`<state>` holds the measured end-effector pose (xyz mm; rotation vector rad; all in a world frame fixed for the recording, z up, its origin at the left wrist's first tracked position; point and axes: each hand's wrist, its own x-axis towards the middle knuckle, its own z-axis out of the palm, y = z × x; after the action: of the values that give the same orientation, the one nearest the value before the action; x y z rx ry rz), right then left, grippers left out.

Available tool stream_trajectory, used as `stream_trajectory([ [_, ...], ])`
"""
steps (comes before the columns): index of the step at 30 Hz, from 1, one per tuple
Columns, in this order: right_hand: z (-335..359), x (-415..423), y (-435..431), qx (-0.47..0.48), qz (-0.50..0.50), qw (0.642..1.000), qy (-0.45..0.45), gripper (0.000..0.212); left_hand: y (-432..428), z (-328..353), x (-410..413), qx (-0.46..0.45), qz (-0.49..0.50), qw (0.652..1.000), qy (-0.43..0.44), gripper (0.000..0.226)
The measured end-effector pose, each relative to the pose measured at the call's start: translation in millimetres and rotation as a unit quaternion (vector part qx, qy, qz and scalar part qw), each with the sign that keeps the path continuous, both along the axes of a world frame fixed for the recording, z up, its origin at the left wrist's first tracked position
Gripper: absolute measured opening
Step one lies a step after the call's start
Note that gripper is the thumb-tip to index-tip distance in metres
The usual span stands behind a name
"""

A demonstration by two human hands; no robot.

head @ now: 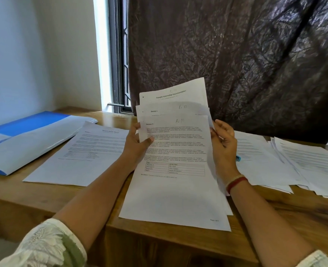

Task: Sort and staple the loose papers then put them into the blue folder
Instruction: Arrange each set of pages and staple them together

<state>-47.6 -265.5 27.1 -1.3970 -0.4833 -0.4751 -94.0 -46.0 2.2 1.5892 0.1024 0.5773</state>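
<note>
White fanned papers [175,170] pinched by left hand [138,145] and right hand [223,149].

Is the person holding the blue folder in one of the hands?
No, the blue folder lies on the table at the left, while the left hand and right hand both grip the fanned papers.

A pale wall [24,54] fills the left side and meets a narrow window [118,64] with a dark frame and a metal grille. Daylight comes in through the uncovered strip. A dark brown, crinkled curtain [236,54] hangs to the right of it, behind a wooden desk [49,191] of warm brown grain.
</note>
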Motion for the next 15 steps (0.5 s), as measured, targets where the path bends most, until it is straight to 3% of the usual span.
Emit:
stream_trajectory([
  [8,4.3,8.0,-8.2,-0.032,0.007,0.998,0.048,0.012,3.5,-0.3,-0.9,-0.029,-0.022,0.999,-0.036,0.058],
  [15,-1.9,9.8,-9.8,-0.085,-0.108,0.990,-0.022,0.007,7.6,-3.0,2.7,0.015,-0.017,1.000,-0.008,0.037],
])
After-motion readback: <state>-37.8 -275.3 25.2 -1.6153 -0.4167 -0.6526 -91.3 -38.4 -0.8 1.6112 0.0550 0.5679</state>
